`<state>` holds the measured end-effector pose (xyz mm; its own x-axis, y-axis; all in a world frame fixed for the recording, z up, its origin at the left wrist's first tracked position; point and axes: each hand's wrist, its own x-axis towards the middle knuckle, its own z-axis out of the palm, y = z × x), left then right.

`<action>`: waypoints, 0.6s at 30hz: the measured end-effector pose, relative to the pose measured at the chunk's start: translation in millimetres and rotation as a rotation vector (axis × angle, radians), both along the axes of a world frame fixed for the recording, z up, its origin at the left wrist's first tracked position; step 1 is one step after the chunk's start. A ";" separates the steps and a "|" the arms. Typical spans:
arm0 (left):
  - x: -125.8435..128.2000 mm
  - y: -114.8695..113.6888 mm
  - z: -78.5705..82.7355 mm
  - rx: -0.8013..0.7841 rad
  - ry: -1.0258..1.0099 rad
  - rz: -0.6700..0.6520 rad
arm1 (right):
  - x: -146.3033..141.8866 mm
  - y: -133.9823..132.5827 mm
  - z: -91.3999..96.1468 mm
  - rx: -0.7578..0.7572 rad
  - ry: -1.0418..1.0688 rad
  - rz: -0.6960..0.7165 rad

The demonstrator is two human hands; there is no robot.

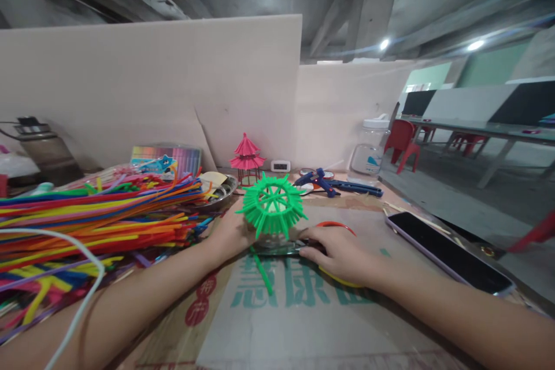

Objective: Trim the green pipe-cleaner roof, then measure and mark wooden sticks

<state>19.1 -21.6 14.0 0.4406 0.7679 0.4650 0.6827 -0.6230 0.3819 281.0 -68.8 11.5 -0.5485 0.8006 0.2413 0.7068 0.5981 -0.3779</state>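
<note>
Centrally, a green spoked ring (274,205), fringed all round with short fuzzy strips, sits between the two hands above a pale sheet (260,338) with green lettering; its lower support is too blurred to make out. At its eight o'clock the left hand (234,228) reaches in close, but the ring hides its fingertips, so I cannot tell whether they pinch it. At four o'clock the right hand (336,251) has its fingers bent around the handles of the scissors (284,251), thumb on the near side, with the blades pointing to nine below the ring. A loose green strip (262,274) lies at six. Farther out, a pink pagoda model (246,159) stands at eleven, a small white clock (280,166) at twelve, and a blue glue gun (319,181) at two, with a clear jar (368,150) beyond it. A dark-screened phone (448,251) lies between three and four. Heaped at nine are multicoloured fuzzy stems (99,225), with a marker set (167,157) at ten.
</note>
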 end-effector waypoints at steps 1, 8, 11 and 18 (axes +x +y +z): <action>-1.7 0.0 0.4 -0.003 0.011 -0.005 | 0.2 0.0 -0.2 -0.001 0.003 -0.001; -4.8 6.0 -6.7 -0.050 0.053 0.156 | 1.2 0.9 -2.6 -0.030 0.030 -0.001; -4.1 5.5 -4.7 -0.082 0.058 0.143 | 1.2 0.6 -2.2 -0.030 0.028 0.000; -1.1 0.5 3.4 -0.121 0.007 0.078 | 0.5 -0.8 0.9 -0.033 0.020 0.001</action>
<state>18.0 -21.0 17.4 0.3801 0.8504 0.3638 0.7301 -0.5173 0.4465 281.4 -69.6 12.4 -0.5448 0.8076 0.2255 0.6982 0.5859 -0.4114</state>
